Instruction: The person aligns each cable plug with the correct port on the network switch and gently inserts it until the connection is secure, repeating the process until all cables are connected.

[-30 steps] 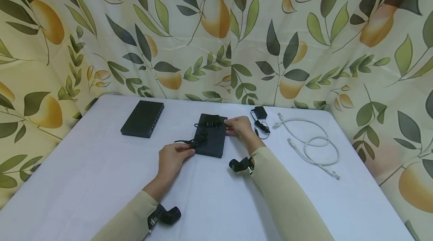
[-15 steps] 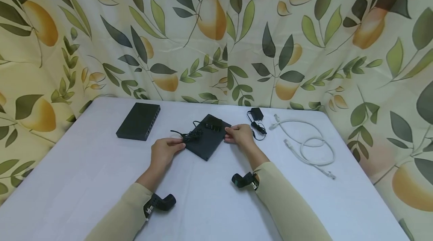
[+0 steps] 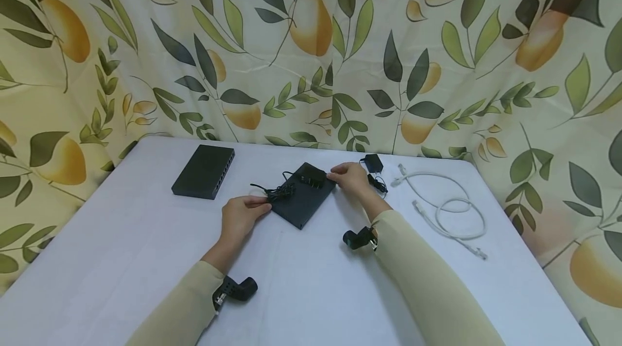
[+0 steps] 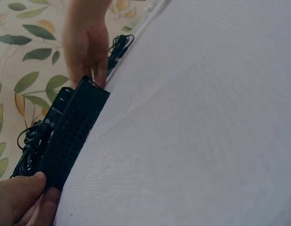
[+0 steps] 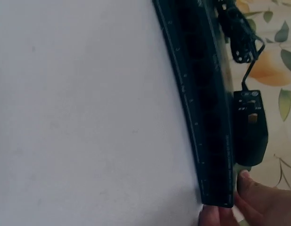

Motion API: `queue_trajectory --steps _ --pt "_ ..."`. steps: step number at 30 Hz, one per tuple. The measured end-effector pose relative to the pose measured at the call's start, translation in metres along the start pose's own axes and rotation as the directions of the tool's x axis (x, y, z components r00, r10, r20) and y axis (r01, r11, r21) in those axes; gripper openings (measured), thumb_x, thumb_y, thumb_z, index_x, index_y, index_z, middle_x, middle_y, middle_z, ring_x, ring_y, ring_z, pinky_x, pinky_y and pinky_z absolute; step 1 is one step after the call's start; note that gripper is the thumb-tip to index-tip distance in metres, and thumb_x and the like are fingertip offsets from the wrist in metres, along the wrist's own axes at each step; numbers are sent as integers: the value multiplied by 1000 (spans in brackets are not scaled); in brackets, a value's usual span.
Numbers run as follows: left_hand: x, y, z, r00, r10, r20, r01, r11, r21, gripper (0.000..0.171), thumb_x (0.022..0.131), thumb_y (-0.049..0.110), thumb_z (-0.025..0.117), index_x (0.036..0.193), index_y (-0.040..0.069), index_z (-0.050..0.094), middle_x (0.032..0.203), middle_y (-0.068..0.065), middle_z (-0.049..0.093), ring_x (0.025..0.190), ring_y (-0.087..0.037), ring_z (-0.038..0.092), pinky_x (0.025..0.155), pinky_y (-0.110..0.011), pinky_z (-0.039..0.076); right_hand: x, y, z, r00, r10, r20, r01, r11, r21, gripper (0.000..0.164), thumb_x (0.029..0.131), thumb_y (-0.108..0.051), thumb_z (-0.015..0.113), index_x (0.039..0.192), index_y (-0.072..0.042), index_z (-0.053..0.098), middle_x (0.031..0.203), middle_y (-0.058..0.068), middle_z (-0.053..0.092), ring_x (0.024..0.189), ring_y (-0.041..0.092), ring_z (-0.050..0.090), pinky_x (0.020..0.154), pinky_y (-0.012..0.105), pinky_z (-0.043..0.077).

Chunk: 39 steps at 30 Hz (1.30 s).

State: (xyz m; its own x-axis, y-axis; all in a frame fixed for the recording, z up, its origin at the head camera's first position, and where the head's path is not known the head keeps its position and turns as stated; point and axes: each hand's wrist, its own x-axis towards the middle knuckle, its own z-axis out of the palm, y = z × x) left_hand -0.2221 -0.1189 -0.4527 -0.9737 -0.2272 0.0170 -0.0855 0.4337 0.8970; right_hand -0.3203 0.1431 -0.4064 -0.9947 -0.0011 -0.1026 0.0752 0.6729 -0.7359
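Black box (image 3: 300, 208): lies turned cornerwise at centre of head frame, above white table (image 3: 146, 249); clamped between two hands; contact with table: cannot tell.
Port row (image 5: 209, 108): runs from top centre to bottom right of right wrist frame.
Power adapter (image 3: 313, 180): rests on box top, toward upper corner.
Cable bundle (image 3: 282, 192): sits on box top at left, one end extending past edge.
Left hand (image 3: 239, 217): pinches left corner, thumb above, fingers below.
Right hand (image 3: 353, 178): pinches right corner, thumb above, fingers below.
Second black box (image 3: 201, 171): lies left of centre, well apart.
Loose adapter (image 3: 373, 162): lies just beyond right hand.
White cable (image 3: 457, 236): lies looped at right of frame.
Patterned curtain (image 3: 311, 92): hangs across upper frame.
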Motion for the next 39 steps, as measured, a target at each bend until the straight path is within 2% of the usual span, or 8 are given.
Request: queue_trajectory --steps 4,9,13,16,19,23,31,39 --pt "0 0 1 1000 0 2 0 1000 4 26 81 19 81 104 8 77 97 -10 76 109 -26 67 99 -44 49 4 -2 0 998 -5 59 5 1000 3 25 95 -19 68 114 -4 73 114 14 70 83 13 61 68 19 45" --pt "-2 1 2 1000 7 -17 -7 1000 2 24 82 20 80 103 8 77 95 -9 76 101 -24 70 94 -41 52 6 -2 0 998 33 47 -33 999 10 25 94 -20 69 113 -6 74 112 13 70 83 14 61 69 21 45" --pt "-10 5 5 999 -34 -28 32 997 -64 23 84 21 79 101 6 76 89 -8 77 84 -17 73 81 -31 59 6 0 -1 999 33 26 -33 999 3 24 94 -21 69 112 -6 74 111 13 71 83 15 61 68 21 44" --pt "-16 9 9 998 -66 -6 65 989 -130 27 84 20 79 104 2 74 87 -9 76 75 -15 73 71 -25 60 6 1 -1 999 35 25 -36 999 12 24 94 -22 69 110 -6 74 110 13 71 83 15 60 68 21 43" --pt "-18 12 14 998 -67 -5 65 987 -150 32 83 20 81 106 0 71 87 -10 76 72 -13 73 66 -21 59 4 1 -2 999 32 44 -33 999 22 24 94 -21 69 111 -5 74 110 13 71 82 14 60 67 20 44" --pt "-15 13 19 998 -48 -49 40 989 -145 31 81 19 82 102 0 69 84 -11 76 68 -14 72 61 -21 58 1 2 -3 998 23 62 -24 999 27 25 94 -21 69 112 -4 73 109 14 71 82 14 60 67 19 45" --pt "-11 11 21 997 -59 -54 50 986 -159 28 79 15 83 99 0 70 84 -13 76 69 -15 73 62 -21 59 0 5 -3 998 16 65 -18 999 34 25 93 -20 69 111 -3 73 110 15 71 82 14 61 68 20 47" --pt "-3 9 12 995 -83 -55 73 985 -156 27 80 14 83 101 0 73 89 -14 76 73 -16 74 65 -19 58 -5 10 0 997 9 77 -12 999 31 23 92 -21 70 109 -5 73 99 10 71 74 11 58 65 20 44"
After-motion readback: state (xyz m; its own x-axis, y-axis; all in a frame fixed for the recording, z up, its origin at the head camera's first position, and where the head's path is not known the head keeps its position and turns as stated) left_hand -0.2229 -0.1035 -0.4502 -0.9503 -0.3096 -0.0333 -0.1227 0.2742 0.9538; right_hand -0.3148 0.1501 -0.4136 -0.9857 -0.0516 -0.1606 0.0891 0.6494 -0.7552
